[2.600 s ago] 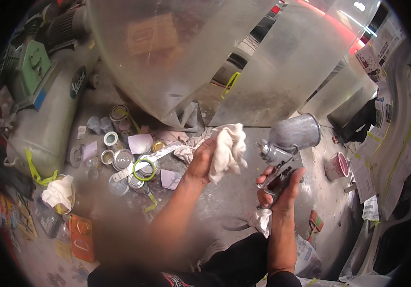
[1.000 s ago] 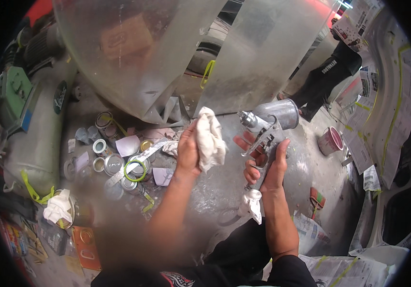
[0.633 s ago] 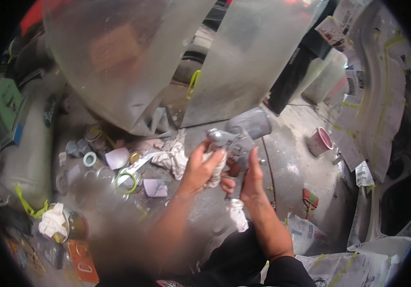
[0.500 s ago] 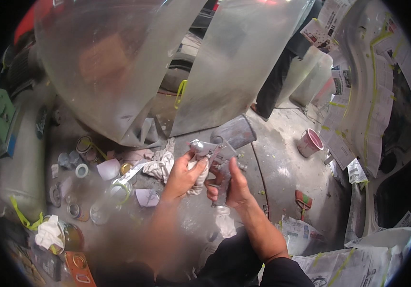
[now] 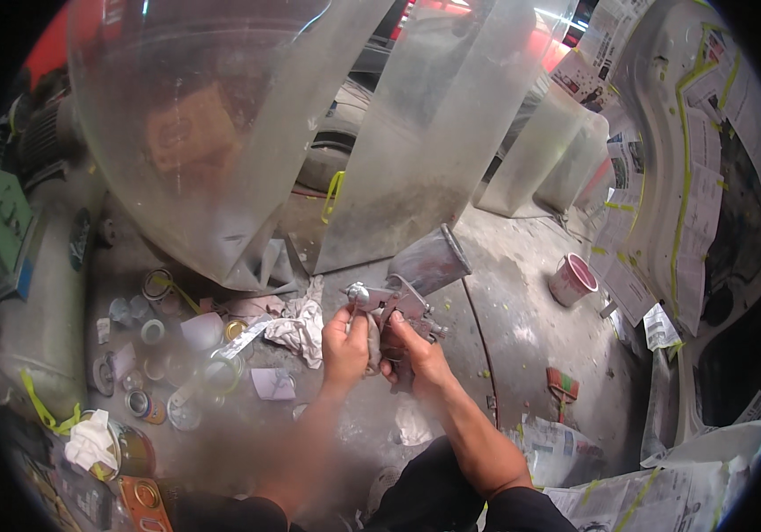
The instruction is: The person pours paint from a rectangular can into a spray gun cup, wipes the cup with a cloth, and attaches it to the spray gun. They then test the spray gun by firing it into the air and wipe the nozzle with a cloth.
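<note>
A silver spray gun [image 5: 409, 303] with a paint-smeared grey cup [image 5: 433, 260] is held up in front of me, its nozzle pointing left and its cup tilted to the upper right. My right hand [image 5: 422, 355] is closed round the gun's handle, the thumb lying up along the back of the body. Below the nozzle, my left hand [image 5: 345, 344] pinches a bunched pale rag [image 5: 372, 344] against the front of the gun. The left fingertips are partly hidden behind the rag and gun.
Translucent plastic curtains [image 5: 425, 115] hang ahead. Cans, cups and a crumpled cloth [image 5: 299, 332] litter the floor at left, near a grey tank [image 5: 39, 319]. On the right are a pink bucket [image 5: 573, 280], a small brush [image 5: 563, 385] and a newspaper-masked car panel [image 5: 655, 195].
The gun has tilted a little, with its cup turned more upright. My left hand has moved slightly down along the rag. A person's dark trouser leg beside the curtain has gone from view.
</note>
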Tool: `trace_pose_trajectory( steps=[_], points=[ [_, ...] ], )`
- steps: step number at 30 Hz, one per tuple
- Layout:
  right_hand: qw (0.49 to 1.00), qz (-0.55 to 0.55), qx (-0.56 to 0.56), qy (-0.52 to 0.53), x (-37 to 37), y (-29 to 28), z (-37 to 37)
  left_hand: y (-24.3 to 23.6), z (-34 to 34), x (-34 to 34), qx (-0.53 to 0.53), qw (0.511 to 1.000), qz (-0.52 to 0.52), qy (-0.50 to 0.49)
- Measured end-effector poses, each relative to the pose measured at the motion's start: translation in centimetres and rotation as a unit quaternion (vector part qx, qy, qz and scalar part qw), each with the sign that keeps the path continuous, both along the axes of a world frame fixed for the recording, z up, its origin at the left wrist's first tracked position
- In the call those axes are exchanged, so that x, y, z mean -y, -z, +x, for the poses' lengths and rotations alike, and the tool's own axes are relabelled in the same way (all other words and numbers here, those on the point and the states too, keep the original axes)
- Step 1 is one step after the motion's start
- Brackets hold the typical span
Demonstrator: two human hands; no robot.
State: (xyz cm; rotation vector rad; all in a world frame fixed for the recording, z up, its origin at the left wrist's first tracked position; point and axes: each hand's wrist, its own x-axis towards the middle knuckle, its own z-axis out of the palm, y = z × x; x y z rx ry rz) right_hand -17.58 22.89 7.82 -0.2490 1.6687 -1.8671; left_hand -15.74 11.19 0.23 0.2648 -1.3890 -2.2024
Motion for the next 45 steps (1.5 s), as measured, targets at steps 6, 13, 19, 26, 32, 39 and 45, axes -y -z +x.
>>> trace_pose_trajectory(
  steps=[6, 13, 19, 26, 32, 39, 45],
  points=[
    [0.998, -0.045, -0.026, 0.031, 0.4, 0.1, 0.5, -0.2, -0.1, 0.5, -0.095, 0.956, 0.23, 0.158],
    [0.998, -0.014, -0.016, 0.053, 0.1, -0.5, 1.3, 0.1, -0.2, 1.3, -0.046, 0.99, 0.047, 0.127],
    [0.98, 0.16, -0.111, 0.036, -0.2, -0.9, 0.8, 0.7, -0.3, 1.2, 0.025, 0.98, -0.197, -0.002],
    [0.961, 0.205, -0.182, -0.035, 0.5, -0.5, 1.4, -1.2, 1.4, 3.3, -0.069, 0.978, -0.103, 0.167],
    [0.964, 0.173, -0.201, -0.027, -0.1, -0.3, 1.5, 0.0, 0.3, 3.4, -0.097, 0.968, -0.197, 0.119],
    [0.966, 0.165, -0.198, -0.029, 0.1, -1.0, 2.3, -0.1, 0.8, 3.1, -0.08, 0.977, -0.178, 0.091],
    [0.964, 0.16, -0.21, -0.041, 0.3, -1.4, 2.5, -2.0, 1.7, 3.0, 0.004, 0.989, -0.059, 0.135]
  ],
)
